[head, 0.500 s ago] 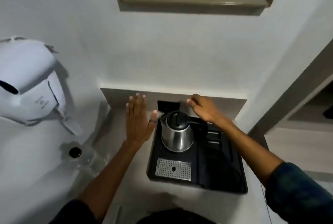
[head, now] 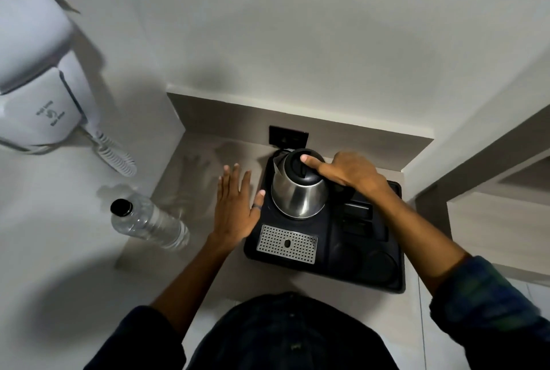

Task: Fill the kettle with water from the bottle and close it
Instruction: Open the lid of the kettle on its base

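Kettle (head: pixel 299 191) lid is shut, bottle (head: pixel 148 222) cap on: nothing poured yet. Right hand (head: pixel 351 171) grips its handle; left hand (head: pixel 235 206) flat, empty.

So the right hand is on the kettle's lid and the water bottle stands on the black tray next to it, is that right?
Not quite. The head view shows the water bottle standing on the counter, left of the black tray. The right hand is on the kettle lid.

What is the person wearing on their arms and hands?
Both forearms are bare. Dark sleeves are pushed up past the elbows; the right sleeve looks dark blue-green with a faint check. The left hand has a dark ring on the thumb. The right hand shows no ring or glove.
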`<action>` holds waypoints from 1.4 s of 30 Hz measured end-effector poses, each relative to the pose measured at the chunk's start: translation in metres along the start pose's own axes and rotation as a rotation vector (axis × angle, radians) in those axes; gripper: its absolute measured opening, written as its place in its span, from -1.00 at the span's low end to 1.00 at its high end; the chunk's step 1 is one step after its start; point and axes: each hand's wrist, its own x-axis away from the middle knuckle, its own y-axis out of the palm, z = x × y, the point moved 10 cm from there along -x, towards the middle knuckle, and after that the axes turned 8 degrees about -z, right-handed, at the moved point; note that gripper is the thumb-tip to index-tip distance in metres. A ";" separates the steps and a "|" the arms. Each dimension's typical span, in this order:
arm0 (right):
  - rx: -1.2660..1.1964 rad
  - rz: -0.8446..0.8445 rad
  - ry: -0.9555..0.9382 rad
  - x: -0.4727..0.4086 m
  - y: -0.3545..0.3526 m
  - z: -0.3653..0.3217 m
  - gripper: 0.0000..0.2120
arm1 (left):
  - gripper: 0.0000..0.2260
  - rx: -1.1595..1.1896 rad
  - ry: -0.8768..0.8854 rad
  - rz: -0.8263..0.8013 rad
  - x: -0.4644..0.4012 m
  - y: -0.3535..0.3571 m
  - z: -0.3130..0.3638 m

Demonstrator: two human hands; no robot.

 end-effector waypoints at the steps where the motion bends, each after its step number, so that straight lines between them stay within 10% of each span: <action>1: 0.028 -0.001 0.036 0.001 -0.001 0.001 0.00 | -0.43 0.009 -0.005 -0.005 -0.001 0.001 0.000; 9: -0.114 -0.318 0.202 0.007 0.022 0.002 0.09 | -0.44 0.042 -0.014 0.007 -0.012 0.000 0.003; 19: -0.302 -0.320 0.238 0.005 0.030 0.007 0.09 | -0.44 0.065 -0.020 -0.020 -0.014 0.005 0.004; 38: -0.848 -0.486 -0.011 0.018 0.027 0.038 -0.55 | -0.44 0.198 -0.016 0.032 -0.006 -0.004 -0.003; 42: -0.963 -0.362 -0.082 0.021 0.026 0.039 -0.24 | -0.46 0.221 -0.009 0.042 -0.008 -0.009 0.002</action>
